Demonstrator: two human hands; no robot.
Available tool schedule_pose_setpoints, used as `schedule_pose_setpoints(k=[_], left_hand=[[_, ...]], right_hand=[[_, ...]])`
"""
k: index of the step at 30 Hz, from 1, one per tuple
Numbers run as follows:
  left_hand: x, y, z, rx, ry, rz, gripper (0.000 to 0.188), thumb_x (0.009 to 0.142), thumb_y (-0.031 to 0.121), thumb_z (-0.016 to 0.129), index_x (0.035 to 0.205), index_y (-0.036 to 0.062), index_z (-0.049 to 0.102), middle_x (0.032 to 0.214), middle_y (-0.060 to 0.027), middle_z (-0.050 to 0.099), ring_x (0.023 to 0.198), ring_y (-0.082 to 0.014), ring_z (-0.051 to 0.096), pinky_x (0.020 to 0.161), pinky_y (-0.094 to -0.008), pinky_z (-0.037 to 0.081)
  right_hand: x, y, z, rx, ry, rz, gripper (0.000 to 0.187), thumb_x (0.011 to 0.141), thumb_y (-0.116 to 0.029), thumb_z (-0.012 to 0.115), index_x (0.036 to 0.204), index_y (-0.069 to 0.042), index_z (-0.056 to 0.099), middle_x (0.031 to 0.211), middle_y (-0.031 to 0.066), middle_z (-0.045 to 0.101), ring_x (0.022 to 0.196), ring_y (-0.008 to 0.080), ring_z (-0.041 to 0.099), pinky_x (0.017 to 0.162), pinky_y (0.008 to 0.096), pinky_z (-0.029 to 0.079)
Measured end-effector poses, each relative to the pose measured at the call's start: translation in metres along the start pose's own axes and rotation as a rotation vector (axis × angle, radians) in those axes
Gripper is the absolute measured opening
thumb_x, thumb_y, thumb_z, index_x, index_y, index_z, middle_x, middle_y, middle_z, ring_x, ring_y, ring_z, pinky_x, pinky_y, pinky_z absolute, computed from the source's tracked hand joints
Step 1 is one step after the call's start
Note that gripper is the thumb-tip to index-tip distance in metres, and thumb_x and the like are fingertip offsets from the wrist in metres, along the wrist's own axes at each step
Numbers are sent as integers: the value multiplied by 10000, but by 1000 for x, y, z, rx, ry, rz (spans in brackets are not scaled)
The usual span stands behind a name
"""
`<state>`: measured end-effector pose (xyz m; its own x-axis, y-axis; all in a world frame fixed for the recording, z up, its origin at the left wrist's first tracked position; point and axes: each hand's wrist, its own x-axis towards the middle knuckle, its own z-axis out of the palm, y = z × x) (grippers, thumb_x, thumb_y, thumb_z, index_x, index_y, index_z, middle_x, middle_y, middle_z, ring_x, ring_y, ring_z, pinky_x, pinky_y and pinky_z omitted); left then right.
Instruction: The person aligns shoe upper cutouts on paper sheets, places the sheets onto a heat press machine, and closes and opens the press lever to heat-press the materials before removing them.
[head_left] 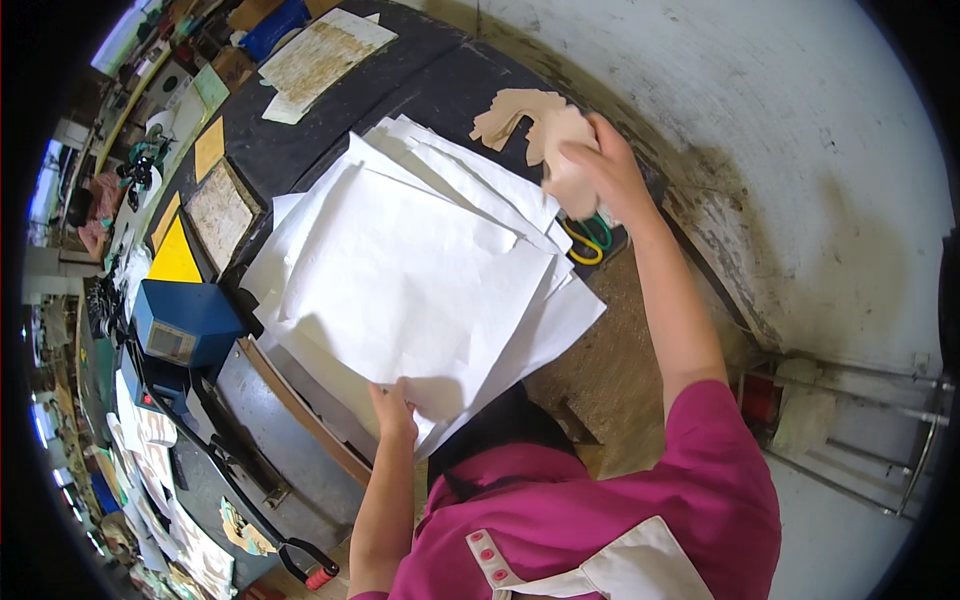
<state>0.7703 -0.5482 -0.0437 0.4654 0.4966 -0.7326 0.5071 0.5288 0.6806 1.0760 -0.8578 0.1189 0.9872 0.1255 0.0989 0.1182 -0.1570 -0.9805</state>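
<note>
A loose stack of large white paper sheets (400, 270) lies spread over a dark worktable (290, 150). My left hand (395, 408) pinches the near edge of the top sheet. My right hand (590, 165) is raised at the table's far right side and holds several beige cut pieces (530, 120) of thin material, bunched in its fingers. Under that hand lie scissors with green and yellow handles (590, 240), partly covered by the paper.
A blue box-shaped machine (185, 320) stands left of the sheets. Worn boards (220, 212) and a yellow sheet (175, 255) lie at the table's left; another stained sheet (320, 55) lies far off. A white wall (780, 150) and metal frame (880, 440) stand at right.
</note>
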Motion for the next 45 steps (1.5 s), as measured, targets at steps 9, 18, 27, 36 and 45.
schedule_pose_setpoints(k=[9,18,27,36,45], left_hand=[[-28,-6,3,47,16,-89,518,887,19,580,1326,143,335,1160,-134,505,989,-274,582,747,-409,547],[-31,-9,10,37,67,-163,480,894,11,567,1304,148,358,1148,-134,519,985,-262,583,760,-411,550],[-32,-16,16,56,23,-157,428,891,2,564,1248,141,372,1120,-132,550,972,-256,591,775,-409,546],[-51,-25,6,92,76,-82,902,860,-36,573,1547,160,23,1139,-156,550,992,-234,585,823,-366,513],[-77,-39,0,328,-115,146,969,854,97,678,1534,56,-11,1461,-307,329,1336,-389,395,1067,-425,390]], right_hand=[[176,101,36,333,0,96,349,833,-148,681,1137,-6,584,1028,84,649,895,157,624,787,329,504],[185,248,13,33,200,383,396,824,-47,618,1209,18,550,1078,112,641,926,190,632,792,333,509],[185,264,-11,-166,432,330,421,816,-67,599,1228,-5,536,1096,169,631,996,281,628,870,364,485],[137,185,50,-927,316,-331,393,792,-51,635,1178,-112,591,1071,148,639,1049,355,592,910,450,466],[113,185,85,-508,-86,-368,433,838,18,582,1258,-84,590,1246,113,593,1202,276,522,1034,382,405]])
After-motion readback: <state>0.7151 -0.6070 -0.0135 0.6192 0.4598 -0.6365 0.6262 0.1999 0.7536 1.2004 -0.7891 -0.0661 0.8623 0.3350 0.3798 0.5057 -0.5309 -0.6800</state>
